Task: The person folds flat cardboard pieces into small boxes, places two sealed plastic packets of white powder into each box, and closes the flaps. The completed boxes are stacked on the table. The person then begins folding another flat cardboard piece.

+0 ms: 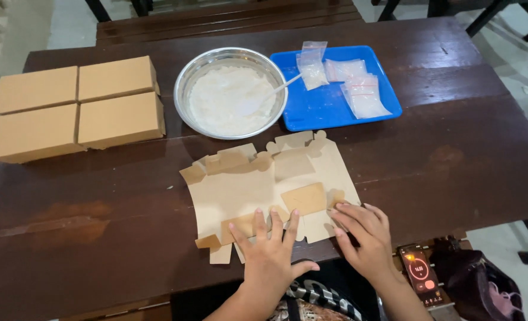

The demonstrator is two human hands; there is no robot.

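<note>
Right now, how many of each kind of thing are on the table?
Closed brown boxes: 4
Flat cardboard box blank: 1, with the left hand and right hand pressing on it
Metal bowl of white powder: 1
Blue tray: 1
Small clear bags of white powder: 3
Total: 10

You have a dark brown wooden table before you. On it, far left, sit 4 closed cardboard boxes in a block. At far centre stands a metal bowl of white powder, a blue tray just right of it. Near centre lies a flat unfolded cardboard sheet.
</note>
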